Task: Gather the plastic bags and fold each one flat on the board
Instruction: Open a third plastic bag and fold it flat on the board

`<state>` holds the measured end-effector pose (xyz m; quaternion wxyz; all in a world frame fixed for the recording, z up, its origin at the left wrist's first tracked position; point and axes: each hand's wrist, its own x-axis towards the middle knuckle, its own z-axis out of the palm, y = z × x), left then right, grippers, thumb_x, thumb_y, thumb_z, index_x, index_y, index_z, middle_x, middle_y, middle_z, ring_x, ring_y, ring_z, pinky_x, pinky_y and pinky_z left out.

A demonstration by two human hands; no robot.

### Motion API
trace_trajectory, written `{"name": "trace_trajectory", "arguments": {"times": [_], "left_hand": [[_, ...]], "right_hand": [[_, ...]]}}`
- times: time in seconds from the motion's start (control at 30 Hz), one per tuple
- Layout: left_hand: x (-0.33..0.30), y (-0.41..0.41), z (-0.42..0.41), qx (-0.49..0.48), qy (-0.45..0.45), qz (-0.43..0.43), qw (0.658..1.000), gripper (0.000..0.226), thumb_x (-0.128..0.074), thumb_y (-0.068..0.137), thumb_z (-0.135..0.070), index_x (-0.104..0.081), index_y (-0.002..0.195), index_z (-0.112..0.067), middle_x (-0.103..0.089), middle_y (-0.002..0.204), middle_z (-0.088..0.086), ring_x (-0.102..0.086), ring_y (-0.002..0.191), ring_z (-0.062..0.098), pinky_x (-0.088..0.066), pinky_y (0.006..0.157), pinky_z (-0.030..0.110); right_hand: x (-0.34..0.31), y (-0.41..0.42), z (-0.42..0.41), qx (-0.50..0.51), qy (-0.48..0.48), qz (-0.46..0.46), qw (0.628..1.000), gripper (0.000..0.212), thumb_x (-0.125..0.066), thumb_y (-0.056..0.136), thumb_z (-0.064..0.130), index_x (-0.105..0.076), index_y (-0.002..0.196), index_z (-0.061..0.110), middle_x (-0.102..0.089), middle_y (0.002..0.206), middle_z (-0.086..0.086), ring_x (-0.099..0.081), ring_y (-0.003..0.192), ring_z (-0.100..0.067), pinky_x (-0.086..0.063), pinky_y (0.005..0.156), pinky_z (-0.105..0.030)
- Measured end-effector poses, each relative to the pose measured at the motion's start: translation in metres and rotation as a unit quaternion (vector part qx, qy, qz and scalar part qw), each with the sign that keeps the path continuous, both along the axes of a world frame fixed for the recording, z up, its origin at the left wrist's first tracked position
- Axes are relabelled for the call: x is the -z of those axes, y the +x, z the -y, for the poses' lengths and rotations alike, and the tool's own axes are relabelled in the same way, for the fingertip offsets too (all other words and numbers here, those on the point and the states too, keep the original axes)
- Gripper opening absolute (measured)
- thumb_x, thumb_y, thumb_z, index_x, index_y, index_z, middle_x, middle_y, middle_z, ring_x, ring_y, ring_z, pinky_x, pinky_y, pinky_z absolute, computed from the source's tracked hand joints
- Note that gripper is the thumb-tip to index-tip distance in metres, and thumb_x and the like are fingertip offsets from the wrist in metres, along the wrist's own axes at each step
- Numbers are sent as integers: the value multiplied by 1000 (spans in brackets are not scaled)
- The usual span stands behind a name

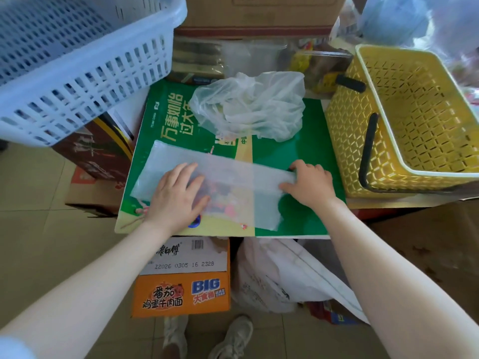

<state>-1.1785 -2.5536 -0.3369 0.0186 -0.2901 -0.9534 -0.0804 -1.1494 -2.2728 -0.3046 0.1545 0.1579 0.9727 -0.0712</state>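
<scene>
A translucent plastic bag (233, 177) lies flattened in a long strip across the green printed board (305, 151). My left hand (176, 195) presses flat on the bag's left part, fingers straight. My right hand (309, 183) sits at the bag's right end, with its fingers curled over the edge and pinching it. A second, crumpled translucent bag (251, 104) rests loose on the far part of the board, apart from both hands.
A yellow basket (404, 120) with black handles stands right of the board. A blue-white basket (77, 55) sits tilted at the upper left. Cardboard boxes (259, 14) stand behind, an orange noodle carton (181, 288) and a white sack (280, 275) below the board's near edge.
</scene>
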Motion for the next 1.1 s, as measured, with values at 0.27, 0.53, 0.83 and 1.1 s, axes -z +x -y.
{"name": "trace_trajectory", "arguments": {"times": [0.27,0.53,0.83,1.1], "left_hand": [[-17,38,-49,-91,-25,118,989,58,-22,94,-49,-27,143,-18,-19,152,16,-20,138,34,-21,110,45],[6,46,-75,-20,-101,141,985,70,-22,91,-59,6,147,-26,17,154,2,15,141,28,8,113,46],[11,30,-65,240,-102,119,958,66,-5,79,-61,11,139,-39,18,148,-13,17,138,12,17,110,33],[-7,40,-29,106,8,88,990,73,-34,72,-64,-51,130,-23,-43,139,7,-31,129,25,-12,108,38]], "right_hand": [[-17,36,11,-6,-161,65,985,32,-67,77,34,-43,65,19,-49,73,-1,-46,77,-23,-31,59,-31],[-28,85,9,30,-409,-28,912,37,-61,88,14,-40,115,29,-55,71,-6,-41,51,-10,-35,48,-19],[-56,115,18,80,-608,54,788,29,-44,92,-1,-69,86,13,-63,76,-5,-58,63,-9,-49,59,-19],[-41,82,45,138,-486,-171,846,29,-67,81,18,-55,55,14,-45,49,10,-36,50,-8,-29,54,-24]]}}
